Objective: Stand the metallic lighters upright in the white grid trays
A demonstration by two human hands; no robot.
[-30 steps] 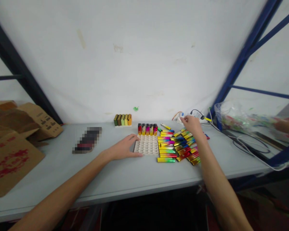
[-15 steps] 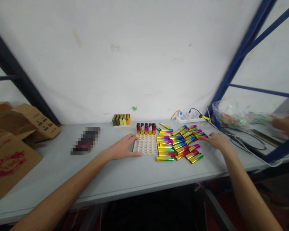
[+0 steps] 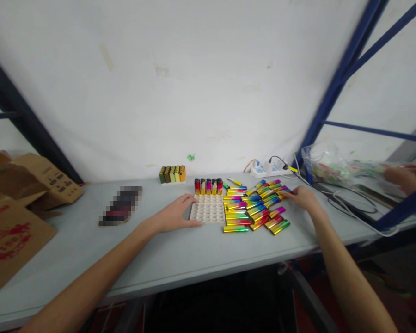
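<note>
My left hand [image 3: 173, 215] holds the left side of a white tray [image 3: 208, 213] with rows of round holes, thumb at the front corner and fingers toward the back. A row of shiny multicoloured lighters [image 3: 208, 187] stands upright along the tray's far edge. To the right of the tray many metallic lighters [image 3: 260, 208] lie flat in a loose spread. At the right end of that spread, my right hand [image 3: 304, 199] has its fingertips closed on the end of a lighter [image 3: 284, 193]; part of it is hidden by the fingers.
A full block of green-to-orange lighters [image 3: 172, 175] stands by the wall. A blurred-out dark object [image 3: 121, 206] and cardboard boxes [image 3: 17, 236] are at left. At right are a power strip [image 3: 268, 169], cables, plastic bags [image 3: 327, 162], a blue post [image 3: 336, 88] and another person's hand [image 3: 402, 178].
My right hand has drawn its fingers together at the right edge of the lighter spread. My left hand stays at the tray. The view has shifted slightly.
</note>
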